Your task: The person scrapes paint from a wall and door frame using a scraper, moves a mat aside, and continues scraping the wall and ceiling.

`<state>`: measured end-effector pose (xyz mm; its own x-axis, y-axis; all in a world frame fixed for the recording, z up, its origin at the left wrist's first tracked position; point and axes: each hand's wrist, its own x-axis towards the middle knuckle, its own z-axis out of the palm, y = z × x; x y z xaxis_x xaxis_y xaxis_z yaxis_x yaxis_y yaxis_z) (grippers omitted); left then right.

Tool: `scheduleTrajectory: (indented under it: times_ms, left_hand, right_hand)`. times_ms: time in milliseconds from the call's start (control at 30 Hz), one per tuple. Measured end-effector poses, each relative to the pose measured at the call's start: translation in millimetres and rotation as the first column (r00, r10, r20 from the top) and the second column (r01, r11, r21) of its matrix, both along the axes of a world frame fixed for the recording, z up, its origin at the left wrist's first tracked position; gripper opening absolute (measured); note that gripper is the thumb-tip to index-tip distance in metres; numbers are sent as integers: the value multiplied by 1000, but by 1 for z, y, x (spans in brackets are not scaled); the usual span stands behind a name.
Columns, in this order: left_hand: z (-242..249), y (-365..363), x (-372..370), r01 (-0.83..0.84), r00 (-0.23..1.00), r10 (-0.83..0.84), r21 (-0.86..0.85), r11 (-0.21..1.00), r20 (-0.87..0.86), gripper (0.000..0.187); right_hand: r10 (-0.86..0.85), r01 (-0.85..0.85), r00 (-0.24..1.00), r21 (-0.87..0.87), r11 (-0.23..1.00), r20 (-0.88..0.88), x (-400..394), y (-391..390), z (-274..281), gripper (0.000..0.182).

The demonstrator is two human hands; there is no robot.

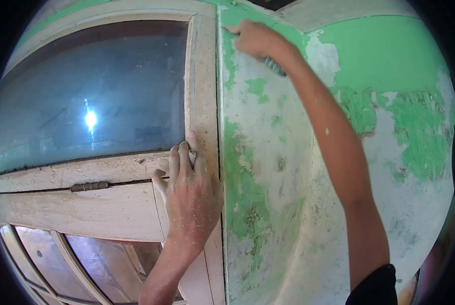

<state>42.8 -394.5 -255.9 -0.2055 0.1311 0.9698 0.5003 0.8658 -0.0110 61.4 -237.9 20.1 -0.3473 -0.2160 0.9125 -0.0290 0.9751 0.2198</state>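
Observation:
My left hand (191, 195), speckled with pale dust, rests on the cream wooden window frame (131, 166) with its fingers stretched out, close to the corner of the dark glass pane (95, 91). A small, pale, round-ended thing (192, 154) shows between its fingers; I cannot tell what it is. Up at the top of the wall, my right hand (257, 39) is closed, its index finger pointing left beside the frame's edge. The dark, grey-green handle of a tool (275, 66) sticks out below the palm; the tool's working end is hidden.
Green paint (385, 56) covers the upper wall, with patchy, bare whitish plaster (288, 152) lower down. A rusty hinge (89, 186) joins the frame to the panel below, which has several narrow panes (110, 259). The wall bends at an inner corner right of the frame.

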Motion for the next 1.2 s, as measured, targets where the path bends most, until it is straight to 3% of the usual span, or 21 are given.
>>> scheduleTrajectory:
  times_ms: [67, 133, 167, 200, 233, 267, 300, 367, 400, 433, 533, 567, 633, 700, 733, 767, 800, 833, 900, 967, 1200]
  left_hand:
    - [2, -3, 0, -23, 1000, 23, -26, 999, -4, 75]
    - [2, -4, 1, -6, 999, 5, -28, 1000, -36, 76]
    - [1, -3, 2, -5, 999, 3, -36, 999, -40, 76]
    - [1, -1, 2, -18, 999, 17, -27, 999, -45, 77]
    - [2, 0, 2, -34, 998, 32, -20, 999, -53, 77]
    - [2, 0, 2, -36, 997, 34, -26, 999, -64, 77]
    - [2, 2, 2, -45, 997, 44, -24, 999, -61, 76]
    - [2, 3, 0, -60, 996, 59, -24, 998, -60, 76]
    - [2, 4, -1, -78, 995, 76, -20, 997, -61, 75]
    - [2, 5, -1, -91, 994, 90, -14, 996, -59, 74]
    - [5, 8, 4, -70, 997, 70, 18, 997, -38, 73]
    - [5, 9, 4, -68, 997, 69, 23, 997, -38, 73]
    - [3, 8, 3, -46, 998, 48, 39, 998, -34, 71]
    - [2, 7, 1, -45, 996, 48, 35, 998, -82, 71]
    - [1, 7, 0, -40, 991, 43, 28, 999, -130, 70]
    - [0, 7, -3, -37, 991, 41, 32, 999, -124, 70]
    - [1, 7, -1, -40, 992, 45, 41, 998, -120, 70]
    - [3, 8, 2, -24, 997, 28, 50, 998, -69, 71]
    - [3, 9, 7, -22, 1000, 23, 57, 998, -14, 71]
    - [4, 10, 9, -7, 1000, 6, 62, 998, 18, 71]
    - [3, 15, 7, -48, 999, 47, 67, 997, 21, 70]
  right_hand:
    - [113, -111, 993, -98, 989, 22, 7, 0, -50, 69]
    - [163, -159, 986, -84, 984, 45, 9, 13, -107, 73]
    - [230, -214, 967, -144, 966, 113, 9, 20, -142, 73]
    - [282, -270, 944, -88, 959, 170, 7, 32, -181, 73]
    - [369, -325, 886, -194, 926, 280, 16, 37, -225, 76]
    - [286, -115, 771, -318, 941, 569, 52, 23, -252, 79]
    - [431, -307, 684, -303, 902, 589, 49, 35, -296, 83]
    - [331, -121, 359, -308, 944, 873, 53, 43, -363, 82]
    - [316, -278, 270, -241, 930, 909, 60, 43, -379, 80]
    - [207, -227, 34, -194, 954, 978, 65, 50, -380, 79]
    - [253, -271, 54, -230, 935, 966, 66, 59, -354, 80]
    - [239, -236, 191, -192, 953, 952, 77, 59, -329, 80]
    - [390, -291, 424, -285, 913, 818, 90, 67, -279, 79]
    - [247, -162, 739, -190, 968, 627, 99, 59, -215, 77]
    - [238, -100, 825, -282, 954, 512, 93, 58, -187, 77]
    - [143, -111, 937, -117, 987, 320, 71, 72, -159, 75]
    - [-8, 20, 977, -52, 998, 213, 52, 78, -125, 73]
    - [22, -13, 990, -66, 998, 136, 37, 77, -94, 70]
    - [206, -196, 969, 87, 977, -136, -7, 86, -31, 68]
    - [113, -116, 991, -45, 992, -73, 3, 59, -1, 67]
    - [-46, 33, 992, -110, 993, -116, -24, 67, 97, 71]
